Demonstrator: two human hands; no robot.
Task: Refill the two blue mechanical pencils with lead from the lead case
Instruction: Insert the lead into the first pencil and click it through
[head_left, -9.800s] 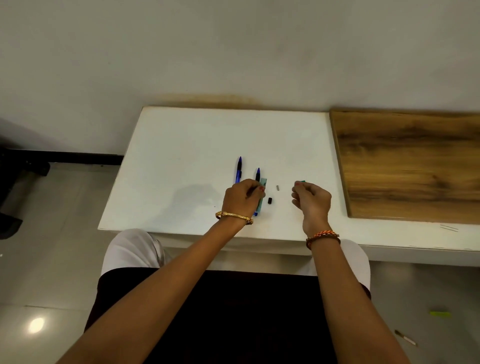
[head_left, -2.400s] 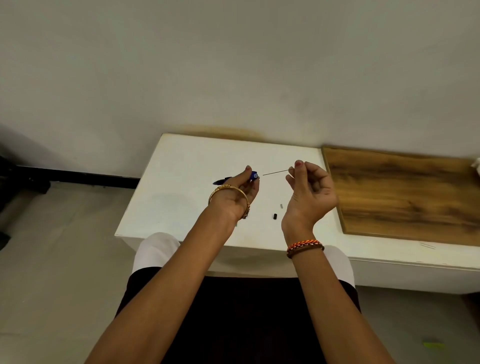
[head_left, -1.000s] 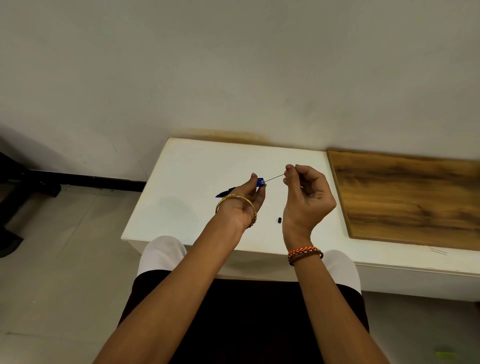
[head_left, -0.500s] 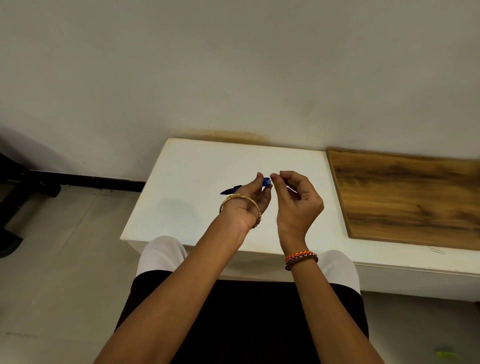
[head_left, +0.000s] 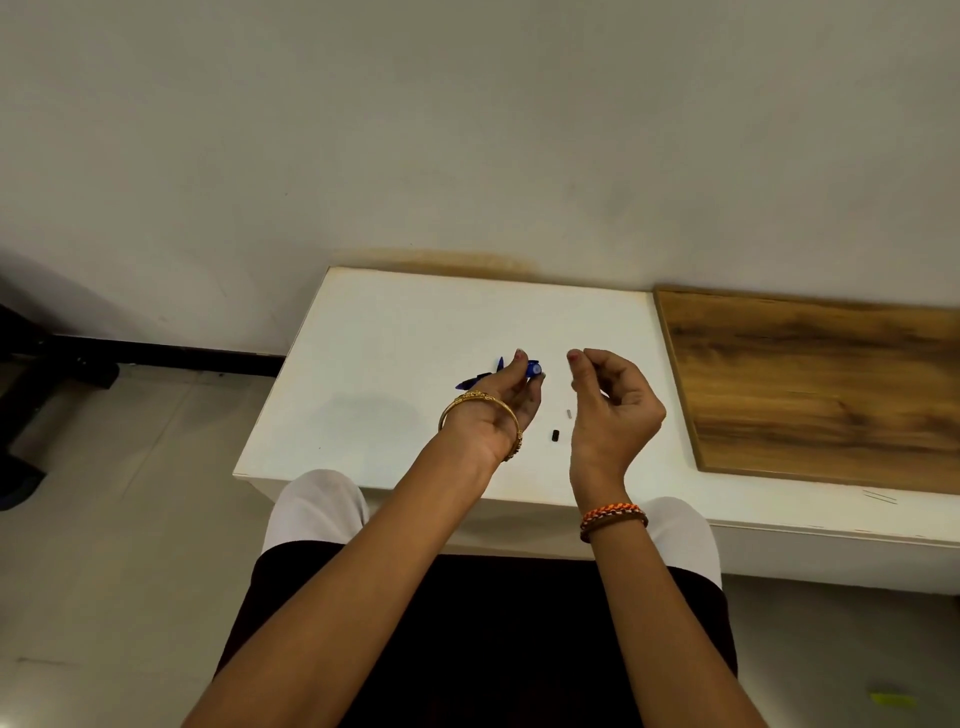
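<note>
Both hands are lifted above the white counter (head_left: 395, 364), with the forearms reaching up from the lap. The left hand (head_left: 498, 410) is turned palm up, and its grip is clamped on a blue pencil (head_left: 532, 370). The thumb and fingers pinch the pencil near its open back end, which sticks out of the grip toward the right hand. The rest of the pencil runs behind the left hand, and its dark tip (head_left: 467, 383) pokes out on the other side. A gold bangle (head_left: 478, 408) sits on the left wrist. The right hand (head_left: 615, 410) is just beside the pencil's open end but not touching it. Its fingers are curled and its thumb and first finger are close together; whether they pinch a lead is too small to tell. A braided orange band (head_left: 613, 517) is on the right wrist. On the counter, between the two hands, lie a small black cap (head_left: 556, 435) and a tiny grey piece (head_left: 569, 414). A brown wooden board (head_left: 821, 384) lies on the counter to the right of the right hand. Behind the counter is a plain pale wall (head_left: 467, 130), and a pale tiled floor (head_left: 119, 493) is to the left of it.
</note>
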